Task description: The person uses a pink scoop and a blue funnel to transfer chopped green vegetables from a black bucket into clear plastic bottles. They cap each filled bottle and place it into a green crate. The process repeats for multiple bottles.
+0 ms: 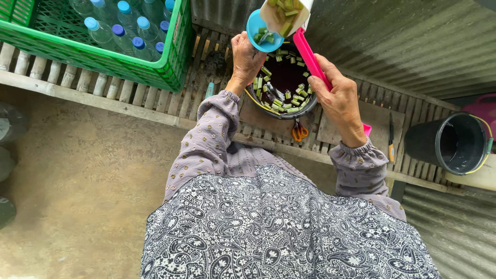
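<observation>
The left hand (247, 58) reaches forward over the slatted tabletop (155, 98). Its arm is stretched out and the back of the hand faces up. Its grip is closed around a small blue scoop (262, 32) with green cut pieces in it. The scoop is up above the far rim of the dark pot (284, 85).

The right hand (338, 101) reaches forward too, with its wrist bent a little and its fingers curled. Its grip is closed on a pink cutting board (309, 54). The board is tilted up, and its far end has green pieces (285, 13) on it, just above the pot.

The pot sits on the tabletop between the two hands. Many more green pieces float in dark water inside it. Orange scissors (298, 132) lie just in front of the pot. A green crate (103, 46) full of bottles stands to the left. A black bucket (452, 144) stands well apart on the right.
</observation>
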